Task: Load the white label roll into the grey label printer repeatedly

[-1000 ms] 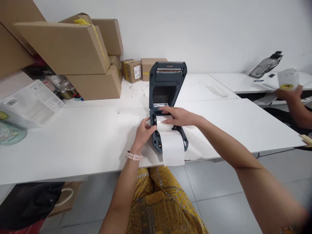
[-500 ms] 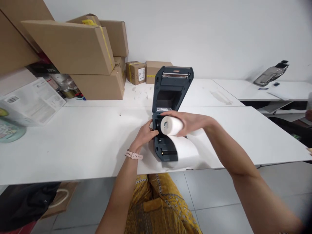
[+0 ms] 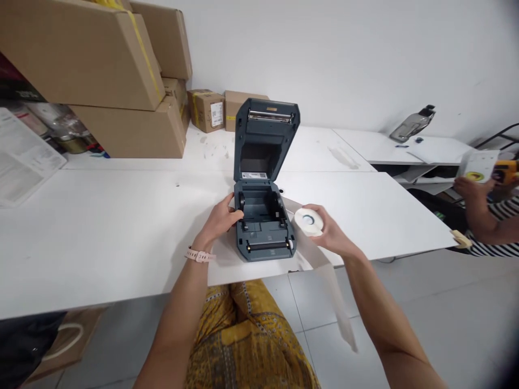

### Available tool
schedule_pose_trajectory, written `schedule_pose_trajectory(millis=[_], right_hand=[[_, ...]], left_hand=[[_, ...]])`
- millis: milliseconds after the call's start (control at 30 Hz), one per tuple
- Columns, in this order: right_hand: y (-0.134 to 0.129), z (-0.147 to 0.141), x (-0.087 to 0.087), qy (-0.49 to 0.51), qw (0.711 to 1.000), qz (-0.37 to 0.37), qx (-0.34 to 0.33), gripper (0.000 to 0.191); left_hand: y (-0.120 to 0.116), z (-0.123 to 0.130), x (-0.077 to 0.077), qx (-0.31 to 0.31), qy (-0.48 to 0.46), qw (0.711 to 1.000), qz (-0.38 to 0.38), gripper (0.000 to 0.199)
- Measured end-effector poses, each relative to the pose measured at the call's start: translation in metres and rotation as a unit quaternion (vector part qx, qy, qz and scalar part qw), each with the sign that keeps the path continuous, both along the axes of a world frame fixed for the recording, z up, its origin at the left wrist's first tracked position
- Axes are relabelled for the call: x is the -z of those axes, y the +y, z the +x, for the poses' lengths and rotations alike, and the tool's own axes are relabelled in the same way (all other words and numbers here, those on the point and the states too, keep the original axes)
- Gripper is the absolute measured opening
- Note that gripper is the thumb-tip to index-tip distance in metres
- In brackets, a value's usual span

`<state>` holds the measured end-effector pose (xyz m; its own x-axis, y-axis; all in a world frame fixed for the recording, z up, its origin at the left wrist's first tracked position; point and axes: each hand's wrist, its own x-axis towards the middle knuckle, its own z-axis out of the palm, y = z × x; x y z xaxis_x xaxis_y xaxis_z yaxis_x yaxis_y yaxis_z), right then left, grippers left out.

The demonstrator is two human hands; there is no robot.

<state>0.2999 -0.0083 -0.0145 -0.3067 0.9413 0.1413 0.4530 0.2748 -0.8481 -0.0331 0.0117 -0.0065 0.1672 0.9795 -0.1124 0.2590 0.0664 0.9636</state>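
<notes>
A dark grey label printer [image 3: 265, 237] stands on the white table with its lid [image 3: 263, 138] raised, and its roll bay shows no roll inside. My left hand [image 3: 221, 220] grips the printer's left edge, thumb over the rim. In my right hand [image 3: 333, 235] is a roll of white label paper [image 3: 302, 226], held just right of the printer with its cored end facing up. A loose paper strip [image 3: 330, 283] trails from the roll over the table's front edge. My right fingertips are partly hidden behind the roll.
Cardboard boxes [image 3: 133, 129] are stacked at the left, and smaller boxes [image 3: 206, 111] stand behind the printer by the wall. A bottle [image 3: 411, 125] leans on the right-hand desk. At far right, a co-worker's hand [image 3: 474, 186] holds a white box [image 3: 478, 163].
My right hand has moved the roll from above the printer's bay to its right side and turned its end upward. The strip now hangs off the table. My left hand stays on the printer.
</notes>
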Motion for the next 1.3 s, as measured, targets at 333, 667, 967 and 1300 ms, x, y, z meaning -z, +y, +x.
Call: schedule_pose_trajectory(millis=[333, 667, 967, 1300], right_hand=[[0.036, 0.025, -0.052, -0.005, 0.999, 0.026, -0.029, 0.053], [0.173, -0.014, -0.005, -0.111, 0.967, -0.150, -0.174, 0.061], [0.158, 0.002, -0.002, 0.005, 0.969, -0.197, -0.150, 0.069], [0.156, -0.035, -0.009, 0.030, 0.976, -0.182, -0.117, 0.056]], left_hand=[[0.000, 0.000, 0.001, 0.003, -0.010, 1.000, -0.002, 0.073], [0.000, 0.000, 0.002, 0.001, -0.021, 1.000, -0.014, 0.078], [0.000, -0.002, 0.003, 0.000, -0.020, 1.000, -0.002, 0.075], [-0.003, -0.001, 0.002, -0.004, -0.036, 0.999, -0.012, 0.079]])
